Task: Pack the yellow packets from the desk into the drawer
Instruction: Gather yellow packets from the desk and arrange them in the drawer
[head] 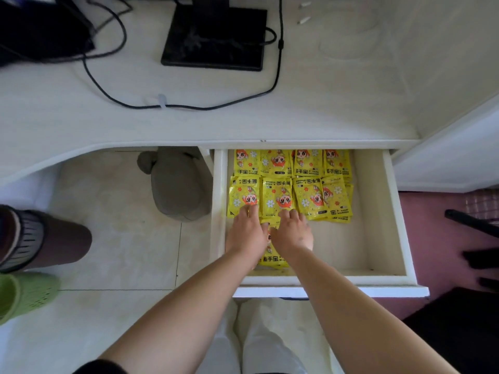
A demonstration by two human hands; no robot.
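The white drawer [378, 211] is pulled out under the desk. Several yellow packets [310, 195] lie flat in two rows at its back left. One more yellow packet [271, 259] lies nearer the front, mostly hidden under my hands. My left hand [245, 236] and my right hand [293, 234] rest side by side on it, palms down, fingertips touching the front edge of the second row. The fingers look fairly straight and pressing.
The desk top [337, 103] holds a black monitor base [216, 39] and black cables [189, 106]. A grey plush shape [178, 184] sits on the floor under the desk. A green basket [24, 295] stands at the left. The drawer's right half is bare.
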